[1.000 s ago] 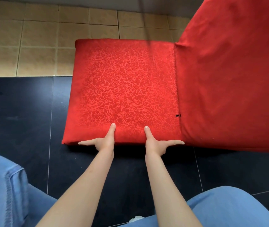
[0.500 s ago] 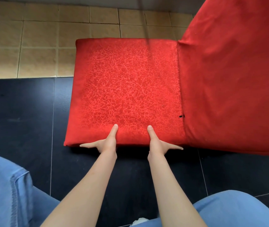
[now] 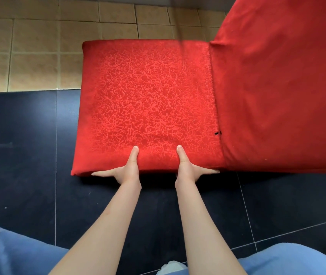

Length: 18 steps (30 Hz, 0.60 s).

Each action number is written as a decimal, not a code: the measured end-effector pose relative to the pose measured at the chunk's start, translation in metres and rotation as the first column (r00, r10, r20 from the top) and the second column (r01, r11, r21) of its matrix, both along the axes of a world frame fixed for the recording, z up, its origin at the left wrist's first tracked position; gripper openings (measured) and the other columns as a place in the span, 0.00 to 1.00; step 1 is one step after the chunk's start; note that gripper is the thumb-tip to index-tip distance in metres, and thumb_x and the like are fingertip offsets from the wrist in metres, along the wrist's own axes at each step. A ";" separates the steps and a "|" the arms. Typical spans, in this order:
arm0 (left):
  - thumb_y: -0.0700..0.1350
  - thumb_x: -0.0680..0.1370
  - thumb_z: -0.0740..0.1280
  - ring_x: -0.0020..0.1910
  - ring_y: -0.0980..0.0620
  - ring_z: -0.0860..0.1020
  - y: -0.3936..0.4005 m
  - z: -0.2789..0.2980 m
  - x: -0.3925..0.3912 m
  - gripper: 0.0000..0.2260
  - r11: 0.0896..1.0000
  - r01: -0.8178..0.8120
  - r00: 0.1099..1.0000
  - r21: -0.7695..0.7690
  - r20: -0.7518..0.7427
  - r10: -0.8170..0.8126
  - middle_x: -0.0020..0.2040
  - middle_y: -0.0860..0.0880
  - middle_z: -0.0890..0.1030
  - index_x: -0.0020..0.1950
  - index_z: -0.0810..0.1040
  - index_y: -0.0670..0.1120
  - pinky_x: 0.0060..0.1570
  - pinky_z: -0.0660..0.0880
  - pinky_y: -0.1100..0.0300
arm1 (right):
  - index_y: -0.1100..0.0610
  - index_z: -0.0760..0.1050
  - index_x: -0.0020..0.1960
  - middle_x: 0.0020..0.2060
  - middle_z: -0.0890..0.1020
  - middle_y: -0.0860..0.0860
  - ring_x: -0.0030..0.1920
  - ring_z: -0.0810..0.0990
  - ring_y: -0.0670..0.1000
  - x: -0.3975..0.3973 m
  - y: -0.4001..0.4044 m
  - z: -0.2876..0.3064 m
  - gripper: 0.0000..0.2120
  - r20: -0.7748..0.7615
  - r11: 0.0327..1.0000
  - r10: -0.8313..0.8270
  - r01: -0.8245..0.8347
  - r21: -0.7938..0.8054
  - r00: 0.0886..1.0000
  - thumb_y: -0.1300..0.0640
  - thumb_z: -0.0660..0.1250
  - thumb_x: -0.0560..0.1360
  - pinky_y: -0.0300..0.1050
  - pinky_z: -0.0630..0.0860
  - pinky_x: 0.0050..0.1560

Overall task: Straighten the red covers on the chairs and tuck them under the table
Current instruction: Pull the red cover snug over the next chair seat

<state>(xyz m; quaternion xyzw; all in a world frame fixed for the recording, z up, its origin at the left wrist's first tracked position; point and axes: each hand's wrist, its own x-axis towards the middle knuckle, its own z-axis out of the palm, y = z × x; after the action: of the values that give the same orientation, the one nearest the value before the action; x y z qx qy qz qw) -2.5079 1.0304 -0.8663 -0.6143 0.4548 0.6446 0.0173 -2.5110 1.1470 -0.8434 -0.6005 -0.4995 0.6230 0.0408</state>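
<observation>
Landmark: a chair seat in a red cover with a crackle pattern, seen from above at mid-frame.
Backrest: the red-covered back rises from the seat's right side, with a small dark hole at the seam between them.
Left hand: at the seat's near edge, thumb stretched up over the top fabric, forefinger pointing out along the lower edge; the other fingers are hidden beneath, so whether it grips cannot be told.
Right hand: beside the left on the same edge and mirrored, thumb on top, forefinger out toward the backrest; grip likewise unclear.
Floor: dark tiles lie under the seat's near half, beige tiles beyond its far edge.
Person: blue denim knees frame the forearms nearest the camera.
</observation>
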 end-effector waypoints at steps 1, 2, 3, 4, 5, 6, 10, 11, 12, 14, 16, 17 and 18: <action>0.56 0.59 0.81 0.63 0.49 0.74 0.000 0.000 0.001 0.68 1.000 0.005 1.000 0.002 -0.006 -0.005 0.70 0.45 0.71 0.72 0.24 0.56 0.66 0.69 0.49 | 0.44 0.25 0.74 0.70 0.69 0.55 0.63 0.74 0.55 0.000 0.000 0.000 0.73 0.000 1.000 -0.002 0.002 -0.004 1.000 0.49 0.84 0.57 0.57 0.67 0.68; 0.56 0.60 0.81 0.63 0.48 0.74 -0.001 0.000 0.002 0.68 1.000 0.009 1.000 0.006 -0.009 -0.009 0.71 0.45 0.70 0.72 0.24 0.56 0.67 0.69 0.48 | 0.43 0.25 0.74 0.71 0.68 0.55 0.64 0.74 0.56 0.000 0.000 0.001 0.73 0.002 1.000 -0.007 0.007 -0.006 1.000 0.49 0.84 0.57 0.58 0.68 0.69; 0.56 0.61 0.81 0.64 0.48 0.74 -0.001 0.001 0.002 0.67 1.000 0.009 1.000 0.010 -0.009 -0.009 0.71 0.45 0.70 0.72 0.24 0.56 0.67 0.69 0.47 | 0.43 0.25 0.74 0.71 0.68 0.56 0.65 0.74 0.57 -0.001 -0.001 0.001 0.73 0.003 1.000 -0.013 0.013 -0.007 1.000 0.48 0.84 0.58 0.59 0.68 0.69; 0.56 0.61 0.81 0.64 0.48 0.74 -0.001 0.002 0.002 0.67 1.000 0.008 1.000 0.012 -0.007 -0.008 0.71 0.44 0.70 0.72 0.24 0.57 0.67 0.69 0.46 | 0.43 0.25 0.74 0.71 0.68 0.56 0.65 0.73 0.57 -0.001 -0.002 0.002 0.73 -0.002 1.000 -0.018 0.018 -0.008 1.000 0.48 0.84 0.58 0.59 0.67 0.68; 0.56 0.61 0.81 0.64 0.47 0.74 -0.001 0.003 0.002 0.67 1.000 0.008 1.000 0.015 -0.008 -0.008 0.71 0.44 0.70 0.72 0.24 0.57 0.67 0.69 0.45 | 0.43 0.25 0.74 0.71 0.68 0.55 0.64 0.74 0.55 -0.002 -0.002 0.002 0.72 -0.012 1.000 -0.022 0.022 -0.009 1.000 0.49 0.84 0.58 0.58 0.67 0.68; 0.55 0.62 0.81 0.64 0.47 0.74 -0.001 0.004 0.002 0.66 1.000 0.007 1.000 0.020 -0.013 -0.006 0.71 0.44 0.70 0.72 0.24 0.57 0.66 0.70 0.44 | 0.43 0.25 0.74 0.71 0.68 0.55 0.61 0.74 0.53 -0.002 -0.002 0.002 0.72 -0.024 1.000 -0.026 0.025 -0.009 0.999 0.50 0.84 0.58 0.57 0.68 0.68; 0.55 0.63 0.80 0.64 0.46 0.74 -0.002 0.008 0.002 0.66 0.999 0.025 1.000 0.033 -0.005 -0.025 0.71 0.45 0.69 0.72 0.24 0.57 0.66 0.70 0.43 | 0.42 0.26 0.74 0.69 0.70 0.55 0.59 0.74 0.53 -0.002 -0.004 0.005 0.72 -0.037 0.999 -0.044 0.043 -0.034 0.998 0.51 0.84 0.58 0.61 0.69 0.68; 0.56 0.63 0.80 0.64 0.46 0.74 -0.003 0.010 0.002 0.66 0.999 0.033 0.999 0.034 0.006 -0.033 0.71 0.45 0.69 0.72 0.24 0.57 0.66 0.70 0.44 | 0.42 0.26 0.74 0.69 0.70 0.55 0.62 0.74 0.55 -0.002 -0.005 0.007 0.72 -0.026 0.998 -0.049 0.048 -0.034 0.998 0.51 0.84 0.58 0.61 0.68 0.68; 0.56 0.63 0.80 0.64 0.46 0.75 -0.004 0.013 0.003 0.66 0.999 0.041 0.999 0.036 0.016 -0.041 0.71 0.45 0.70 0.72 0.23 0.57 0.66 0.70 0.45 | 0.42 0.26 0.74 0.69 0.69 0.56 0.64 0.74 0.56 -0.002 -0.005 0.009 0.72 -0.014 0.998 -0.053 0.053 -0.029 0.998 0.51 0.84 0.58 0.61 0.68 0.68; 0.56 0.63 0.80 0.64 0.46 0.75 -0.005 0.020 0.001 0.66 0.998 0.049 0.998 0.038 0.032 -0.050 0.70 0.45 0.71 0.72 0.23 0.56 0.66 0.70 0.45 | 0.42 0.26 0.74 0.70 0.69 0.56 0.65 0.74 0.57 -0.003 -0.005 0.016 0.72 -0.001 0.998 -0.056 0.056 -0.024 0.998 0.51 0.84 0.59 0.60 0.68 0.68; 0.57 0.63 0.80 0.64 0.45 0.75 -0.006 0.028 -0.001 0.66 0.998 0.051 0.997 0.036 0.049 -0.053 0.70 0.45 0.71 0.71 0.22 0.56 0.67 0.69 0.44 | 0.41 0.25 0.74 0.69 0.70 0.57 0.65 0.74 0.58 -0.005 -0.005 0.024 0.72 0.001 0.998 -0.051 0.051 -0.031 0.999 0.51 0.84 0.59 0.63 0.69 0.67; 0.57 0.62 0.80 0.64 0.45 0.74 -0.007 0.033 -0.002 0.66 0.998 0.051 0.997 0.035 0.056 -0.053 0.70 0.45 0.71 0.71 0.22 0.56 0.66 0.69 0.43 | 0.40 0.25 0.73 0.69 0.70 0.58 0.65 0.74 0.58 -0.006 -0.005 0.028 0.72 0.002 0.998 -0.048 0.048 -0.032 0.999 0.51 0.84 0.58 0.64 0.70 0.66; 0.57 0.62 0.80 0.64 0.45 0.74 -0.006 0.038 -0.003 0.67 0.998 0.049 0.997 0.035 0.061 -0.052 0.70 0.45 0.71 0.70 0.22 0.57 0.66 0.70 0.42 | 0.40 0.24 0.73 0.69 0.70 0.58 0.65 0.74 0.58 -0.008 -0.005 0.033 0.72 0.005 0.998 -0.046 0.046 -0.032 0.999 0.51 0.84 0.58 0.64 0.70 0.66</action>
<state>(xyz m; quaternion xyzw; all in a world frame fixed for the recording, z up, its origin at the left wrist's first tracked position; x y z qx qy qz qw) -2.5113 1.0239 -0.8284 -0.6219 0.4586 0.6321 0.0580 -2.5191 1.1419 -0.8100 -0.6137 -0.4755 0.6288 0.0442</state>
